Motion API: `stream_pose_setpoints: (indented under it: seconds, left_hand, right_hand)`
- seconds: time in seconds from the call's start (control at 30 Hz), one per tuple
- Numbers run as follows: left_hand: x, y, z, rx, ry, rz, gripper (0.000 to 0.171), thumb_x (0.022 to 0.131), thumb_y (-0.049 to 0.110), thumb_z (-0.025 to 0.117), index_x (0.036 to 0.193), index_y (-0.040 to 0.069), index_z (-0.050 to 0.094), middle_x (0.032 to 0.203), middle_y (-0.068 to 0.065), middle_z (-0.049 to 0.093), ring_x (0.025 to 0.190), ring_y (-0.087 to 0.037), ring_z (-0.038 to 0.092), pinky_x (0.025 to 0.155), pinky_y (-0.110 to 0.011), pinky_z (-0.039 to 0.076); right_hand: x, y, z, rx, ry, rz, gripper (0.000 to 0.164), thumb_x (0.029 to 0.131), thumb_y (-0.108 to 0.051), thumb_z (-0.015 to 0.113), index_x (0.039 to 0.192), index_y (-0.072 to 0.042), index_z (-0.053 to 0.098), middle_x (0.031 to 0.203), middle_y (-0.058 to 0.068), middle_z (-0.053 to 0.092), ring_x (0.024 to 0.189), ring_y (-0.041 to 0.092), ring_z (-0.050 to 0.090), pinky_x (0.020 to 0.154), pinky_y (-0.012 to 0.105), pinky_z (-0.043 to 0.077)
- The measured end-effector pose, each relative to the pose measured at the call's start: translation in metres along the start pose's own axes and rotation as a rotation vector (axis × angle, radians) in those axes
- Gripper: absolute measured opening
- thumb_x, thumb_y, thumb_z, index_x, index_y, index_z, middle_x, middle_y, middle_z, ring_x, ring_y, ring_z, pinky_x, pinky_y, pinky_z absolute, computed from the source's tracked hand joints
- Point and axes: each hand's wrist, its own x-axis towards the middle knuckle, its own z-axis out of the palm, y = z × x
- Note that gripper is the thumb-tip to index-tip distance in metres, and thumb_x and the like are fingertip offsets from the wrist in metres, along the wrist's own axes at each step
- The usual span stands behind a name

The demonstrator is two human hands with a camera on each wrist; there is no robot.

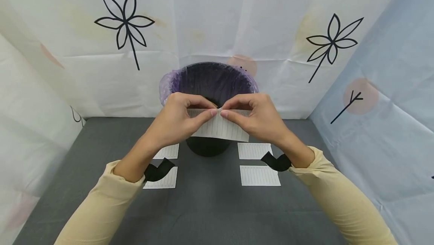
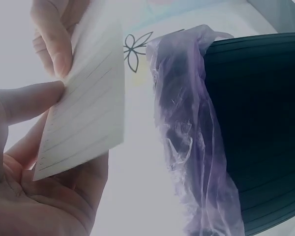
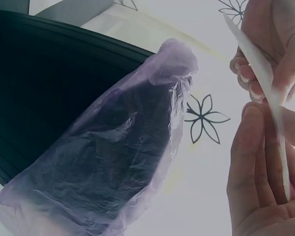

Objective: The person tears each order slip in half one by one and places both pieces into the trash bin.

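Both hands meet at the top edge of a white lined paper slip (image 1: 217,127), held up in front of a dark bin (image 1: 207,147). My left hand (image 1: 181,118) pinches the slip near the middle of that edge between thumb and fingers. Right beside it, my right hand (image 1: 255,118) pinches the same edge, the two thumb tips almost together. In the left wrist view the printed face of the slip (image 2: 86,108) shows whole, with no tear in sight. From the right wrist the slip (image 3: 265,83) appears nearly edge-on, slightly bent.
A purple plastic liner (image 1: 166,84) hangs over the bin's rim. Two lined slips lie at right, a rear one (image 1: 254,151) and a front one (image 1: 260,176); two more lie at left, partly behind the left wrist. A patterned cloth (image 1: 210,15) hangs behind the grey table (image 1: 210,215).
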Motion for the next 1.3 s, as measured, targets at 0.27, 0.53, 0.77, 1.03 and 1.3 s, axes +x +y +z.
stream_pose_setpoints:
  seconds: [0.27,0.53,0.77,1.03,1.3]
  left_hand:
    - [0.001,-0.003,0.002,-0.132,-0.008,-0.085,0.009,0.093,0.008,0.072,0.095,0.008,0.081,0.094,0.003,0.076,0.094,-0.011,0.070,0.083,-0.037,0.056]
    - [0.003,-0.003,0.001,-0.247,-0.031,-0.188,0.011,0.094,0.008,0.071,0.098,0.005,0.081,0.095,-0.004,0.076,0.087,-0.017,0.070,0.074,-0.034,0.057]
    - [0.002,-0.005,-0.001,-0.307,-0.018,-0.261,0.012,0.095,0.008,0.071,0.099,0.001,0.079,0.092,-0.011,0.076,0.068,-0.026,0.070,0.057,-0.035,0.057]
    - [0.002,-0.012,-0.001,-0.314,0.051,-0.264,0.011,0.093,0.010,0.075,0.098,0.001,0.080,0.086,-0.011,0.075,0.063,-0.024,0.068,0.054,-0.033,0.056]
    - [0.002,-0.016,0.000,-0.312,0.129,-0.270,0.014,0.091,0.008,0.076,0.098,-0.003,0.078,0.085,-0.014,0.075,0.063,-0.022,0.068,0.055,-0.031,0.056]
  right_hand:
    - [-0.001,0.005,0.006,0.021,0.041,-0.088,0.005,0.088,0.002,0.076,0.091,-0.002,0.078,0.085,0.004,0.075,0.081,0.015,0.071,0.080,0.032,0.058]
    - [-0.004,0.007,0.011,0.042,0.114,-0.177,0.008,0.085,0.007,0.077,0.089,0.000,0.078,0.082,0.005,0.075,0.075,0.017,0.070,0.073,0.028,0.057]
    - [-0.007,0.009,0.013,0.119,0.152,-0.160,0.008,0.086,0.010,0.075,0.091,0.004,0.077,0.084,0.013,0.074,0.077,0.020,0.070,0.078,0.032,0.059]
    - [-0.012,0.007,0.011,0.157,0.227,-0.110,0.006,0.086,0.010,0.075,0.091,0.007,0.075,0.086,0.015,0.073,0.078,0.020,0.069,0.080,0.033,0.059]
    - [-0.016,0.005,0.007,0.123,0.299,-0.092,0.009,0.084,0.014,0.075,0.091,0.008,0.074,0.087,0.015,0.074,0.079,0.017,0.072,0.077,0.031,0.059]
